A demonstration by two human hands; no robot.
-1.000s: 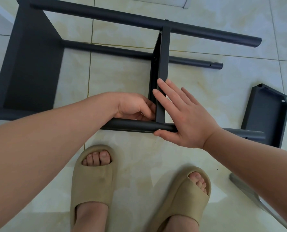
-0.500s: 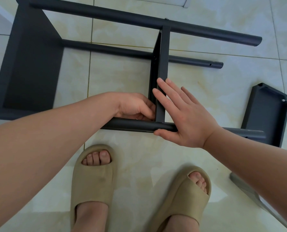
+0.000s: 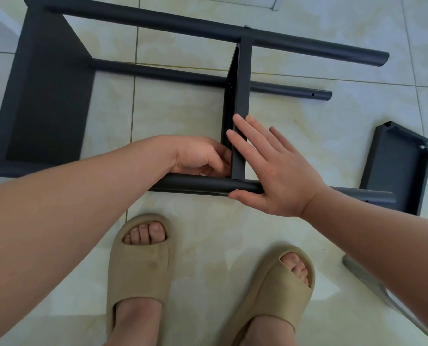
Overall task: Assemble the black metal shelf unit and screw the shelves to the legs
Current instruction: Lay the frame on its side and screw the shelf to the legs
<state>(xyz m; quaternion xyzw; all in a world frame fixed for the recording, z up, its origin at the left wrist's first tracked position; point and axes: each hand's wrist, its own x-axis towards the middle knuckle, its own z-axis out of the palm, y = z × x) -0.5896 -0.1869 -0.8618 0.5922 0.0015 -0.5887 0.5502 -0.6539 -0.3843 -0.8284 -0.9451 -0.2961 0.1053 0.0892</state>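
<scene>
The black shelf unit lies on its side on the tiled floor. Its middle shelf (image 3: 241,83) stands on edge between the far leg (image 3: 295,43) and the near leg (image 3: 195,184). My right hand (image 3: 278,176) lies flat against that shelf's right face with straight fingers, its thumb under the near leg. My left hand (image 3: 198,156) is curled at the inner corner where the shelf meets the near leg. Whatever its fingertips hold is hidden. A larger shelf (image 3: 45,96) is fixed at the left end.
A loose black shelf (image 3: 397,166) leans upside down at the right, by the near leg's end. A lower leg (image 3: 170,74) with a screw hole runs behind. My feet in tan slippers (image 3: 140,265) stand just before the frame. A grey object (image 3: 372,283) lies bottom right.
</scene>
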